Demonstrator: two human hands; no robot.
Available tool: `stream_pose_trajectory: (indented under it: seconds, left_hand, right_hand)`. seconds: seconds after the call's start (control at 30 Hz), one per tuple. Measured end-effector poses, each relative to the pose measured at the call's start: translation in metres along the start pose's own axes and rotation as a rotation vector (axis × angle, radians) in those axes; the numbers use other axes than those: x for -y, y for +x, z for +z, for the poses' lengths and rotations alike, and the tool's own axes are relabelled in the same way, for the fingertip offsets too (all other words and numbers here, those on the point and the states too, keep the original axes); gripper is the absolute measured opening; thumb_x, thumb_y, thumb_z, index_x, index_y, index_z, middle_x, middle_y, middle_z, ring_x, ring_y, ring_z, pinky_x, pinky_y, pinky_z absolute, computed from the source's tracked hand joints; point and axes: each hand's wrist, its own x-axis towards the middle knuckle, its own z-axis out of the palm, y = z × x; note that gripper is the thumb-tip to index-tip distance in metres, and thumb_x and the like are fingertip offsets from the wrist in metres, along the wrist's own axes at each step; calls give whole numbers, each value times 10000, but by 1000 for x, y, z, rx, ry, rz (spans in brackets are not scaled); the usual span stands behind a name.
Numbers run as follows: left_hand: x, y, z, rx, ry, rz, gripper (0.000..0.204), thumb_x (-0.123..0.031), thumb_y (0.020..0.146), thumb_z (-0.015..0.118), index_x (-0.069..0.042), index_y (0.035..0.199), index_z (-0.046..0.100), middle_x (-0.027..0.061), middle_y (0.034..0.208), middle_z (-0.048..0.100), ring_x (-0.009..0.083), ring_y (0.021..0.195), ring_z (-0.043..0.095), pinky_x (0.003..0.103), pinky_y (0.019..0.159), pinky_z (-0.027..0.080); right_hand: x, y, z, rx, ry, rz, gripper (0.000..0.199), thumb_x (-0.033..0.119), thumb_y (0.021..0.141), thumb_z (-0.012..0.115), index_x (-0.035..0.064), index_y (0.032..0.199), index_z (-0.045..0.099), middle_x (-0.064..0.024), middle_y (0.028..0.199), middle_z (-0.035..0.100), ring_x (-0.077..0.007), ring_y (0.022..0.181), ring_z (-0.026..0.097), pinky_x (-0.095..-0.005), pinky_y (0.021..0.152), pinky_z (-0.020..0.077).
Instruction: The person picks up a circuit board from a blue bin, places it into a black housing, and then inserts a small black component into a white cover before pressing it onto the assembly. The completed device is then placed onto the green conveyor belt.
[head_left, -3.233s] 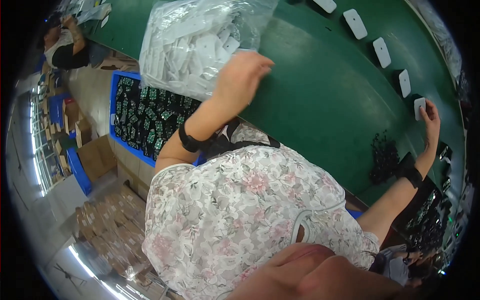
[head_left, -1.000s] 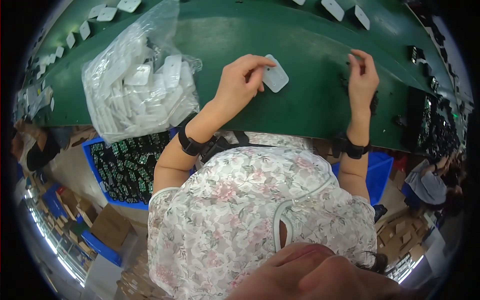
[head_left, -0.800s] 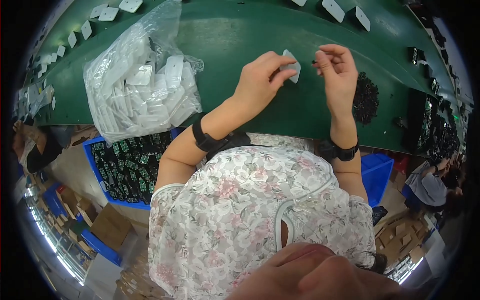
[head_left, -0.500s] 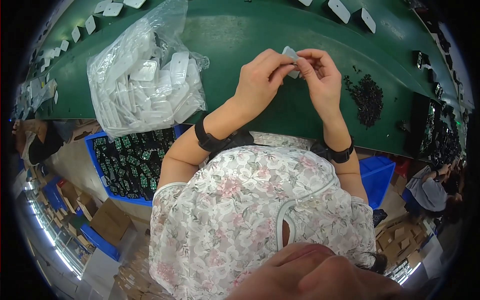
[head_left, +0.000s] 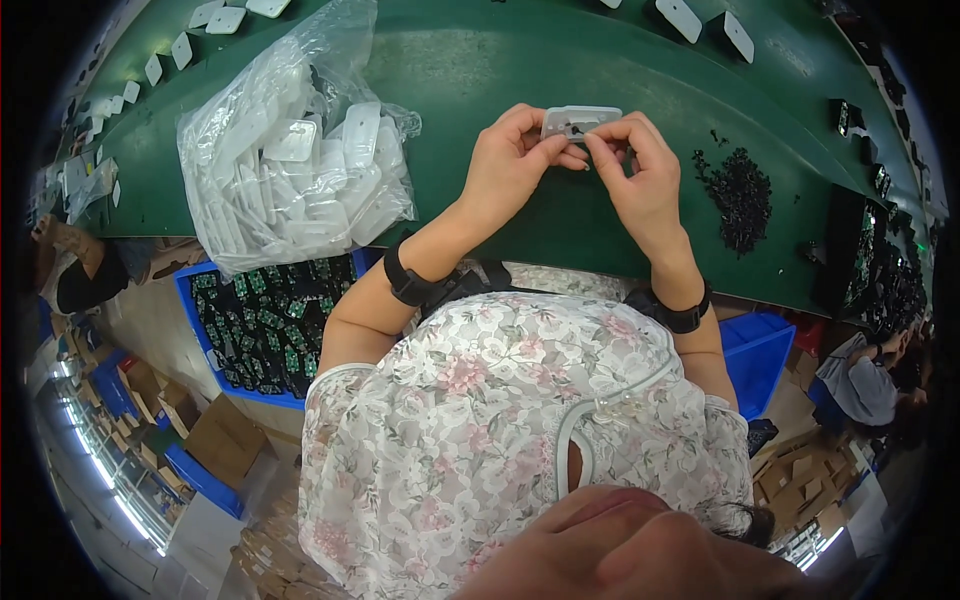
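My left hand (head_left: 512,160) and my right hand (head_left: 640,175) together hold a small white plastic housing (head_left: 580,120) above the green belt (head_left: 460,60). My left fingers pinch its left end. My right fingertips press at a dark spot on its underside, where a tiny black part seems to sit. A heap of small black parts (head_left: 740,195) lies on the belt just right of my right hand. A clear plastic bag of white housings (head_left: 295,175) rests on the belt left of my left hand.
More white housings (head_left: 700,22) lie spaced along the belt's far side. A blue bin of green circuit boards (head_left: 260,325) stands below the belt at left, another blue bin (head_left: 755,350) at right. Dark trays (head_left: 875,270) sit far right. Other people sit at both ends.
My left hand took a white housing from the bag side and my right hand came in from the black parts. Both hands now meet on the housing at the belt's middle.
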Motion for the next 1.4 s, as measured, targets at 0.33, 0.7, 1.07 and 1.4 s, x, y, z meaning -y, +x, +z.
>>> stream_pose_trajectory:
  seconds: [0.33,0.7,1.07,1.4]
  left_hand:
    - [6,-2,0,5,131,203,90,-16,905,574,71,925,575,64,877,572,157,728,667,233,659,542]
    - [-2,-5,1,48,36,142,91,-25,914,564,65,901,578,64,867,552,132,689,643,220,613,516]
    - [-6,-8,11,227,133,-22,184,-49,961,482,68,1074,568,90,857,587,155,687,627,244,635,509]
    - [-5,43,-80,-32,806,83,224,-129,972,498,-3,1156,521,52,795,587,91,556,527,234,518,427]
  right_hand:
    - [-1,-5,10,-20,149,124,74,39,845,659,10,824,595,9,750,502,-37,633,425,-187,554,347]
    - [2,-3,-1,-136,-54,-43,217,73,785,717,35,960,593,-28,985,519,-117,751,465,-209,663,384]
    - [-21,-14,-23,77,429,348,237,113,771,764,39,853,554,16,751,555,-45,676,491,-209,581,399]
    - [-118,-108,-266,-235,-1454,433,605,-60,704,561,229,1236,572,-101,1351,492,-328,1203,491,-397,965,455]
